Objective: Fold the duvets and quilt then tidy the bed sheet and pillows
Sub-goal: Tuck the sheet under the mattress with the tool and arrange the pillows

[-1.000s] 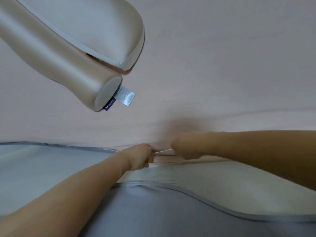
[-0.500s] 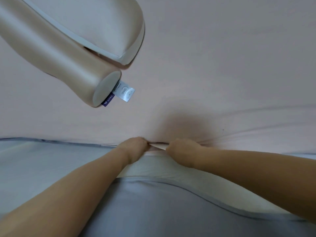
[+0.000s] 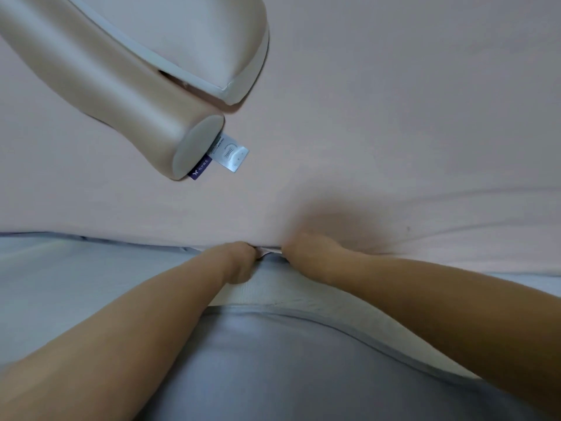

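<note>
sheet-tidying stage, by my judgement: left hand (image 3: pixel 239 262) and right hand (image 3: pixel 306 253) pinch the pink bed sheet (image 3: pixel 394 132) edge at the mattress side; pillows (image 3: pixel 127 71) stacked upper left, not yet arranged.

- Setting: a bedroom in a home, viewed from directly above a bed.
- Bed sheet (image 3: pixel 394 117): pale pink, stretched over the mattress and filling most of the view, with a few shallow creases towards the right.
- Mattress edge (image 3: pixel 303 296): a white quilted band showing below the sheet's hem.
- Pillows: a tan contoured pillow (image 3: pixel 100 83) at upper left with sewn labels (image 3: pixel 229 153) at its end, and a second pillow (image 3: pixel 182 31) lying just beside it.
</note>
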Tool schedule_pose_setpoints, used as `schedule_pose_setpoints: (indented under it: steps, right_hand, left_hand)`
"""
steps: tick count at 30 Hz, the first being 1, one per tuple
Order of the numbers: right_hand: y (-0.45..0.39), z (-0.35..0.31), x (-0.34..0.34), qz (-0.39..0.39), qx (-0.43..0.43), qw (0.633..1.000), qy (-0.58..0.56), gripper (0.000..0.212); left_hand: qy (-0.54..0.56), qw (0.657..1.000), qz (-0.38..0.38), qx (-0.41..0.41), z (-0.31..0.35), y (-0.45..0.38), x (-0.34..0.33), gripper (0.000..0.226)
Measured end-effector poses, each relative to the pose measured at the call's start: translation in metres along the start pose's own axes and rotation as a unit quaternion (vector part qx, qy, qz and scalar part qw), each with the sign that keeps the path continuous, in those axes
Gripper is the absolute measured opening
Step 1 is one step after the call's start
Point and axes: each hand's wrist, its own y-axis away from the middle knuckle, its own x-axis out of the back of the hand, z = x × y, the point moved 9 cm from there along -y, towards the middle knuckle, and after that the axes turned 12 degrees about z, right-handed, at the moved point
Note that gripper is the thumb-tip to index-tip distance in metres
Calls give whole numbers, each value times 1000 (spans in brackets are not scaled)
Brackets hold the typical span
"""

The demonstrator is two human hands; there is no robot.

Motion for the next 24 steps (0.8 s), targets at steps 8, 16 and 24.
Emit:
schedule_pose_setpoints:
  steps: [8, 16, 24]
  right_hand:
    - [-11, -22, -3, 22, 65, 997, 25, 30]
    - [-59, -56, -23, 41, 53, 997, 39, 34]
    - [-74, -87, 2, 91, 101, 988, 74, 29]
  left_hand:
    - [-140, 980, 91, 110, -54, 15, 59, 36]
    - [-205, 965, 145, 75, -70, 27, 63, 31]
    - [-194, 956, 165, 148, -112, 21, 86, 35]
